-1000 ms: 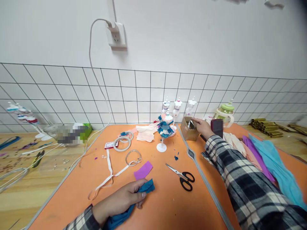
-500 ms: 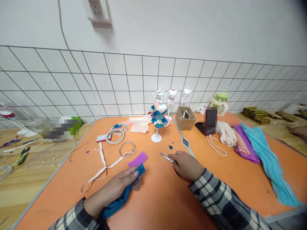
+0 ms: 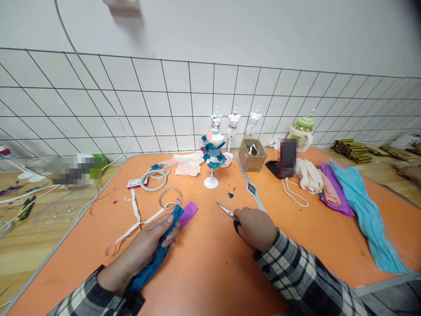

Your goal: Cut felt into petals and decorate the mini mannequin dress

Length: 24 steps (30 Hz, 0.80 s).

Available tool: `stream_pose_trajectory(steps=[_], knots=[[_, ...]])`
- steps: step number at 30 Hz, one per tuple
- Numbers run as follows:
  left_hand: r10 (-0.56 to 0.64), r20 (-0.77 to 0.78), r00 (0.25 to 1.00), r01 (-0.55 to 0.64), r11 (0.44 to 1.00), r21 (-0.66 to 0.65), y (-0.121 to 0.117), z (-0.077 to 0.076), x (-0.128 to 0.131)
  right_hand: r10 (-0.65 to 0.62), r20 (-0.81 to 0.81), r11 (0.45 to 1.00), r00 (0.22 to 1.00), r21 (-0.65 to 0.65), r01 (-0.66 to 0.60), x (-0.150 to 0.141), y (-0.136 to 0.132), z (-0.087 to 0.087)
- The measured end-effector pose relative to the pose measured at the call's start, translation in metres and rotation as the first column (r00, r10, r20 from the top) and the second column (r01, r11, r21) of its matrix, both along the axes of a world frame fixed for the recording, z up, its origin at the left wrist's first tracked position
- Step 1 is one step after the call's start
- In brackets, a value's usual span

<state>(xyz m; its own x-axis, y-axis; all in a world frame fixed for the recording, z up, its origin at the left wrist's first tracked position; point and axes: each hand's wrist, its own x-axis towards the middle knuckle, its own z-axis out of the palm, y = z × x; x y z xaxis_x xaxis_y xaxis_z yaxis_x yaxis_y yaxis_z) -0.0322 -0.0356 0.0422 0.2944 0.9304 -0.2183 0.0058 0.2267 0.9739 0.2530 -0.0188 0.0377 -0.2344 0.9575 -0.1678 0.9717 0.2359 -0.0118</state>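
Note:
Folded lengthwise, a dark blue cloth strip (image 3: 161,254) is pinched in my left hand (image 3: 153,239), its end poking out past the thumb. A small purple cloth piece (image 3: 188,213) lies on the orange mat just beyond those fingers. My right hand (image 3: 256,229) is closed over the black handles of the scissors (image 3: 226,210); their blades point away to the left, lying close above or on the mat. Ahead stands a miniature dress form (image 3: 213,151) wearing a ruffled blue and white dress, with blue scraps (image 3: 231,194) in front of it.
Rolls of tape (image 3: 153,180) and white ribbon (image 3: 135,210) lie left. Behind are more dress forms (image 3: 233,123) and a cardboard box (image 3: 252,156). A phone (image 3: 288,159), a green-lidded bottle (image 3: 301,129) and turquoise cloth (image 3: 368,219) are right.
My right hand has left the cardboard box and come down onto the scissors, gripping their handles. My left hand, still holding the blue strip, has shifted left in view. The view has tilted down.

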Motion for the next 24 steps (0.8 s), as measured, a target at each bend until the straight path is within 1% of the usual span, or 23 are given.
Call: stream_pose_trajectory(steps=[2, 3, 4, 5, 6, 7, 8, 9, 10, 11, 12, 13, 16, 18, 22, 24], knots=[[-0.001, -0.048, 0.999, 0.003, 0.999, 0.04, 0.001, -0.003, -0.002, -0.006, -0.083, 1.0, 0.996, 0.014, 0.007, -0.004, -0.001, 0.002], [0.001, -0.065, 0.998, 0.002, 0.999, 0.053, 0.002, -0.005, -0.002, 0.008, -0.17, 1.0, 0.985, 0.007, -0.007, -0.006, -0.002, 0.002], [0.004, -0.076, 0.997, 0.001, 0.998, 0.062, 0.002, -0.006, -0.002, 0.03, -0.288, 0.999, 0.957, -0.014, -0.036, -0.008, -0.004, 0.002], [0.004, -0.078, 0.997, 0.002, 0.998, 0.07, 0.002, -0.006, -0.002, 0.044, -0.426, 0.996, 0.904, -0.056, -0.075, -0.01, -0.005, 0.002], [0.002, -0.078, 0.997, 0.004, 0.997, 0.076, 0.001, -0.006, -0.002, 0.035, -0.569, 0.984, 0.822, -0.125, -0.129, -0.012, -0.007, 0.001], [0.001, -0.078, 0.997, 0.005, 0.997, 0.08, 0.001, -0.005, -0.001, -0.01, -0.692, 0.957, 0.722, -0.217, -0.195, -0.015, -0.01, 0.0], [0.004, -0.081, 0.997, 0.002, 0.996, 0.085, 0.001, -0.004, 0.0, -0.086, -0.778, 0.909, 0.622, -0.318, -0.271, -0.018, -0.012, -0.001], [0.008, -0.09, 0.996, 0.0, 0.996, 0.09, 0.0, -0.002, 0.001, -0.176, -0.822, 0.847, 0.541, -0.407, -0.343, -0.022, -0.016, -0.002], [0.01, -0.104, 0.995, 0.0, 0.996, 0.095, 0.0, -0.001, 0.002, -0.258, -0.834, 0.782, 0.488, -0.477, -0.402, -0.025, -0.019, -0.004], [0.013, -0.12, 0.993, -0.001, 0.995, 0.099, -0.001, -0.001, 0.004, -0.315, -0.829, 0.729, 0.463, -0.523, -0.441, -0.028, -0.022, -0.005], [0.018, -0.137, 0.99, -0.004, 0.995, 0.104, -0.001, 0.0, 0.005, -0.344, -0.819, 0.696, 0.459, -0.551, -0.46, -0.032, -0.025, -0.006], [0.02, -0.153, 0.988, -0.004, 0.994, 0.106, -0.002, -0.001, 0.007, -0.354, -0.81, 0.686, 0.467, -0.565, -0.459, -0.035, -0.027, -0.008], [-0.002, -0.173, 0.985, 0.02, 0.994, 0.104, -0.003, -0.004, 0.011, -0.343, -0.793, 0.703, 0.503, -0.572, -0.423, -0.042, -0.032, -0.013], [-0.02, -0.176, 0.984, 0.039, 0.994, 0.103, -0.004, -0.006, 0.013, -0.322, -0.799, 0.728, 0.508, -0.552, -0.407, -0.045, -0.033, -0.015], [-0.034, -0.175, 0.984, 0.052, 0.994, 0.097, -0.004, -0.007, 0.014, -0.221, -0.84, 0.814, 0.495, -0.439, -0.381, -0.048, -0.033, -0.016], [-0.05, -0.165, 0.985, 0.065, 0.994, 0.084, -0.004, -0.008, 0.014, -0.176, -0.853, 0.846, 0.492, -0.387, -0.368, -0.049, -0.033, -0.015]])
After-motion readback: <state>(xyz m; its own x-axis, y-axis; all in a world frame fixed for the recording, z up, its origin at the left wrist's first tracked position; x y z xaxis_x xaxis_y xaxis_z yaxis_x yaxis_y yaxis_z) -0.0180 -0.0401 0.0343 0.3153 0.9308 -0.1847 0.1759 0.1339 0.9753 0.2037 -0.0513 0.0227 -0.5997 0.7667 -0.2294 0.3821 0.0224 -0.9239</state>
